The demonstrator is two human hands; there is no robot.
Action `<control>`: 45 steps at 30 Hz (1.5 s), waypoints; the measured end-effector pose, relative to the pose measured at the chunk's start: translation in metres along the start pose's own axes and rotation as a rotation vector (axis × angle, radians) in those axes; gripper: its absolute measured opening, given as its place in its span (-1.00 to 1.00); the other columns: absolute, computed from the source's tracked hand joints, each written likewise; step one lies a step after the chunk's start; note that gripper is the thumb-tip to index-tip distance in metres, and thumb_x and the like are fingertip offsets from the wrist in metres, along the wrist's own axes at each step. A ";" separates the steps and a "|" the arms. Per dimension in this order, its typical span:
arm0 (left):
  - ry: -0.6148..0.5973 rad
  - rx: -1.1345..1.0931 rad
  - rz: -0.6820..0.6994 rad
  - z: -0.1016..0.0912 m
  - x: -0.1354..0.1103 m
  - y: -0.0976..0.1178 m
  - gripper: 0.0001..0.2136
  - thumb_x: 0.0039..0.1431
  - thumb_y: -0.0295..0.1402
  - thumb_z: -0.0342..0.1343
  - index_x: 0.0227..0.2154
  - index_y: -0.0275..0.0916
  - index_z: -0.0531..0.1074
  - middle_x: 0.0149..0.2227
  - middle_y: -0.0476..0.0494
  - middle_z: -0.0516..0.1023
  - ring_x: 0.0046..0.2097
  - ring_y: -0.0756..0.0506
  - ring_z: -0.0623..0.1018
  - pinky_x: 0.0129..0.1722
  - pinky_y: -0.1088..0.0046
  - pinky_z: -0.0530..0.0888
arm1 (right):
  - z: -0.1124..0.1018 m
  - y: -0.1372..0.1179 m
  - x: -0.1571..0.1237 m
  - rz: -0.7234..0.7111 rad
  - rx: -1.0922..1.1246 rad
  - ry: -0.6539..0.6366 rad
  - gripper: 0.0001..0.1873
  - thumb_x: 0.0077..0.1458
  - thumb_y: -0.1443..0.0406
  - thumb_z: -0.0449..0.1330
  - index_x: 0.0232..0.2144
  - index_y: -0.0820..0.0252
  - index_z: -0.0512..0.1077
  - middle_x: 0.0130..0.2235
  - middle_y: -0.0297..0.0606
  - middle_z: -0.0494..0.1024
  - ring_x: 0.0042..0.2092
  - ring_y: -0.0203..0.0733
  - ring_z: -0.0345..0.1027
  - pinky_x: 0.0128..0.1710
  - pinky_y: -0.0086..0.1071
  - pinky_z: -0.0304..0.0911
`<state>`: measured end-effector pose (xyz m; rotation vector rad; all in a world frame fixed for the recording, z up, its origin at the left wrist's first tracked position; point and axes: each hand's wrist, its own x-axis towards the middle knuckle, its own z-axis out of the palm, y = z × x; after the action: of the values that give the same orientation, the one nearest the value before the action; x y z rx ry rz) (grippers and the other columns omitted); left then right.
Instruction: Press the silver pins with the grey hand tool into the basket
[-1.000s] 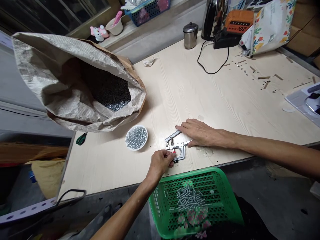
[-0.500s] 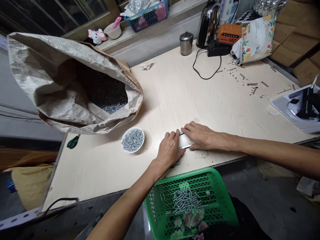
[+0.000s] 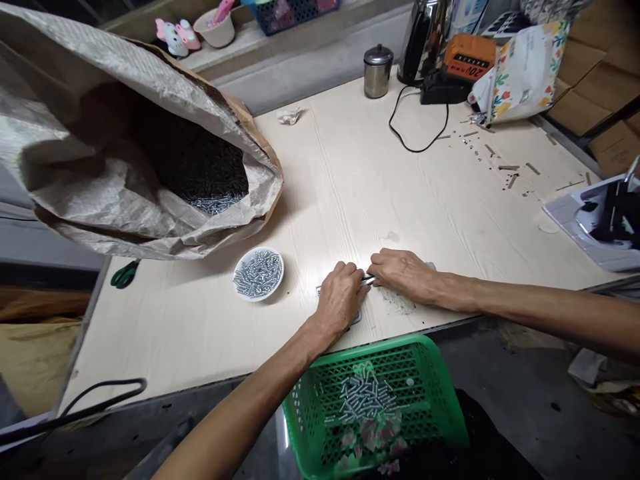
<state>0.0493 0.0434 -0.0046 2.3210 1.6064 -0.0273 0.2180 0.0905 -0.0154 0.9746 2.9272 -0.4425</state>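
The pliers [image 3: 369, 280] are a small tool of bright bare metal, lying flat on the pale table [image 3: 350, 187] close to its near edge. Most of them are hidden: the left hand [image 3: 340, 297] curls over the head and the right hand [image 3: 403, 273] closes on the handles. Only a short silver piece shows between the hands, with a thin tip at the left.

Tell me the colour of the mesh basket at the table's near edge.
The basket is green, and it shows plainly in the head view.
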 end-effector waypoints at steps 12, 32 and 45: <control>0.374 -0.455 -0.467 -0.018 -0.080 -0.026 -0.77 0.20 -0.28 0.03 -0.45 -0.26 0.50 -0.43 -0.08 0.51 -0.39 -0.05 0.47 -0.38 0.45 0.36 | 0.031 -0.016 -0.010 -0.099 0.127 0.247 -0.88 0.26 0.33 0.06 -0.25 0.22 0.39 -0.24 -0.18 0.42 -0.20 -0.12 0.18 -0.24 -0.27 0.12; 0.292 -0.257 -0.252 0.022 -0.071 -0.017 -0.78 0.27 -0.32 0.03 -0.09 -0.18 0.47 -0.22 -0.12 0.47 -0.25 -0.06 0.51 -0.28 0.47 0.41 | 0.035 0.010 -0.001 -0.008 0.489 0.543 -0.82 0.32 0.25 -0.07 -0.21 0.12 0.32 -0.26 -0.20 0.42 -0.20 -0.11 0.21 -0.15 -0.19 0.13; 0.231 0.114 0.221 0.006 -0.090 0.008 -0.85 0.31 -0.47 -0.08 -0.23 -0.26 0.40 -0.33 -0.13 0.48 -0.28 -0.11 0.43 -0.40 0.39 0.37 | 0.043 0.020 0.002 0.127 0.457 0.592 -0.79 0.29 0.23 -0.07 -0.25 0.12 0.35 -0.27 -0.18 0.43 -0.21 -0.07 0.25 -0.18 -0.16 0.18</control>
<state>0.0241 -0.0422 0.0090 2.6605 1.4715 0.2124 0.2260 0.0954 -0.0620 1.5721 3.3046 -1.0023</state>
